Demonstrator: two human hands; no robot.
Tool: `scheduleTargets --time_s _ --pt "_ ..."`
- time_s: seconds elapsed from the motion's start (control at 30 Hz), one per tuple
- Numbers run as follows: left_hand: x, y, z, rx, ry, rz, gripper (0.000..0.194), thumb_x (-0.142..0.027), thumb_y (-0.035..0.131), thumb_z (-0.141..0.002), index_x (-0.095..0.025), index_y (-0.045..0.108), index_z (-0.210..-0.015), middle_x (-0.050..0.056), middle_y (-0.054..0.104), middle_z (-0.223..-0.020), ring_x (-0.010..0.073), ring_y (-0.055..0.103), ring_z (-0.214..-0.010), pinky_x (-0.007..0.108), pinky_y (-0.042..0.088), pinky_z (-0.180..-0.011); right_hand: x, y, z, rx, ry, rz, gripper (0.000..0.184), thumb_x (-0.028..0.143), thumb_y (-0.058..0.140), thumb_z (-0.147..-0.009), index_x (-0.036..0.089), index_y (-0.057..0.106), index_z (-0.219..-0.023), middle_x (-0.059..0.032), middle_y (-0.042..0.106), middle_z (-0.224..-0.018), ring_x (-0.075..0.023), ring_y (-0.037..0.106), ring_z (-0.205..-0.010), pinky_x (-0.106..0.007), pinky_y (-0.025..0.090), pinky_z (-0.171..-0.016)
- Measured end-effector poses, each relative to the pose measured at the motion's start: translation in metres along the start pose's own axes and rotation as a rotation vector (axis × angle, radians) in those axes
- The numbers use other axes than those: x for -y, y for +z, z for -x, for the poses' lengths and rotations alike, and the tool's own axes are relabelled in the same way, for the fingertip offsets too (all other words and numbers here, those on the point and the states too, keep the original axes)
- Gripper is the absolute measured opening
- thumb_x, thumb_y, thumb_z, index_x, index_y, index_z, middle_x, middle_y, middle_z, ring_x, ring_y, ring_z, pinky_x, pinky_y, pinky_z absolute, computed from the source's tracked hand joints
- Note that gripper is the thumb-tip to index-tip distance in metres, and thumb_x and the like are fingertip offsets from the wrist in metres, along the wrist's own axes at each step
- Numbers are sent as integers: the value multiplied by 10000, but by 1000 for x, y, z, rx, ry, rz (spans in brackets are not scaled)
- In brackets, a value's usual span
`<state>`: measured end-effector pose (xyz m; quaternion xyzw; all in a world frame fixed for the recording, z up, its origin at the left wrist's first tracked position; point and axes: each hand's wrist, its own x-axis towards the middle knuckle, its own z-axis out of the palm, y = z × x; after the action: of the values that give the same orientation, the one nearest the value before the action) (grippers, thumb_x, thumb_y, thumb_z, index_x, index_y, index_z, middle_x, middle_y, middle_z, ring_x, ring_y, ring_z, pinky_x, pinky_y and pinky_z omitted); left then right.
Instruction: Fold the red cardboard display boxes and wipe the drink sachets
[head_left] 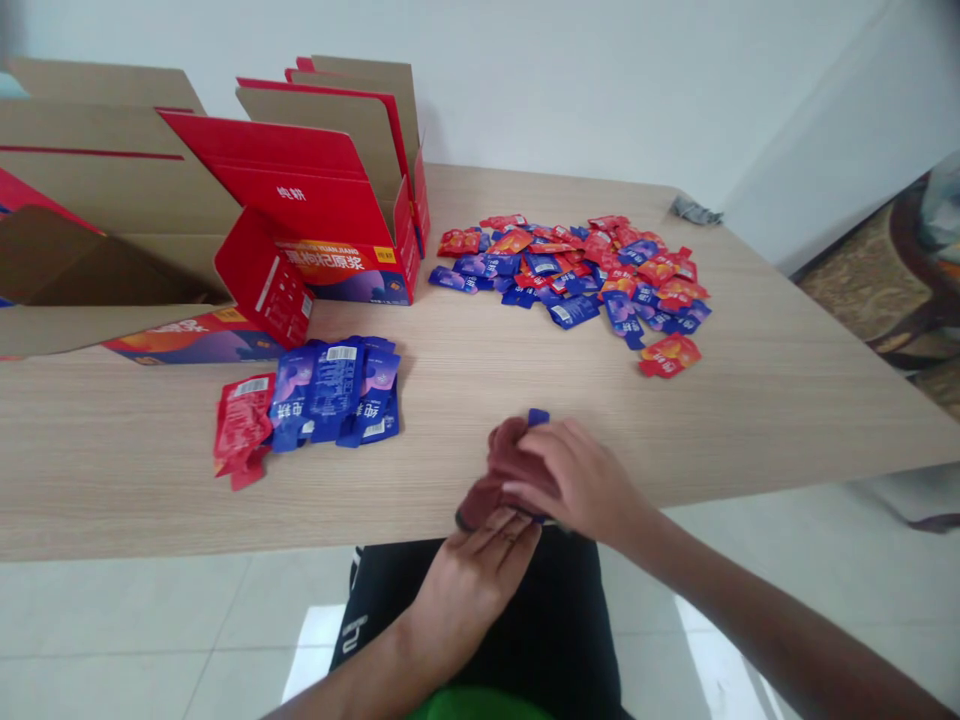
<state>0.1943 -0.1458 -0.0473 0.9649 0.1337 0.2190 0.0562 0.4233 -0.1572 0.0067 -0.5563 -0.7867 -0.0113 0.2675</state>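
Open boxes [300,150] stand behind your overlapping packets [330,390]. Your left hand [474,580], fingers nearly straight, touches the near side of the brown cloth [510,460] at the table's edge; whether it grips, I cannot tell. Your right hand [589,480] closes on the cloth, over a blue packet [538,416]. Beyond lies a packet heap [574,265].

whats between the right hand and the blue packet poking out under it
A crumpled reddish-brown cloth lies between the right hand and the blue packet, covering most of the packet; the head view shows it.
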Motion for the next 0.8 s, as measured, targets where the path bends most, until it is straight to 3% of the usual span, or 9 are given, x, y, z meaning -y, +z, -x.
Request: scheduleTargets --time_s 0.07,0.13,0.23,0.37,0.43,0.57,0.67,0.8 --pt "-1 -1 0 24 -15 13 357 -108 395 -1073 -134 657 -1314 95 766 -1213 186 749 -1074 318 615 -970 8 11 10 122 -73 -30 311 444 593 -1012 231 589 -1238 -88 685 -1149 -263 628 -1085 -460 519 -992" --pt "0 -2 -1 32 1 9 362 -110 401 -1072 -131 647 -1338 104 731 -1303 197 712 -1179 335 583 -1040 -1 20 11 127 -37 -9 308 429 613 -1000 223 607 -1229 -99 678 -1155 -273 614 -1085 -466 529 -968" --pt "1 -3 -1 9 37 -21 371 -119 405 -1078 -125 622 -1379 108 632 -1461 216 587 -1375 362 508 -1149 -33 26 -2 80 30 74 356 449 612 -996 198 603 -1249 -121 665 -1165 -287 592 -1072 -461 532 -941" --pt "1 -5 -2 17 50 -20 348 -124 425 -1081 -138 626 -1364 100 639 -1454 205 598 -1362 352 510 -1141 -77 20 -28 60 78 233 357 440 542 -1027 178 599 -1262 -145 663 -1163 -303 581 -1049 -465 520 -917" --pt "2 -10 -9 11 15 30 299 -195 472 -1088 -156 640 -1332 92 686 -1387 204 642 -1303 352 533 -1106 -93 13 -33 -15 156 294 376 465 529 -1028 169 602 -1247 -156 662 -1150 -308 579 -1033 -463 510 -908" --pt "11 -26 -41 -2 -127 205 375 -466 549 -1061 -191 642 -1299 64 780 -1110 223 739 -1049 380 605 -933 -103 -2 -18 -348 397 247 522 571 518 -1012 137 555 -1299 -180 642 -1199 -320 576 -1127 -489 472 -998" --pt "24 -27 -76 -55 -237 209 335 -436 510 -1082 -198 657 -1266 73 761 -1049 228 721 -943 404 595 -886 -95 -9 10 -528 598 120 600 607 540 -987 140 516 -1362 -189 626 -1278 -315 585 -1193 -501 458 -1039" --pt "37 -11 -114 6 -459 56 358 -465 606 -1023 -188 671 -1240 119 677 -1123 293 645 -1021 461 577 -902 -78 -9 50 -598 858 -25 643 642 585 -938 164 524 -1364 -187 648 -1279 -320 621 -1180 -490 481 -1001"
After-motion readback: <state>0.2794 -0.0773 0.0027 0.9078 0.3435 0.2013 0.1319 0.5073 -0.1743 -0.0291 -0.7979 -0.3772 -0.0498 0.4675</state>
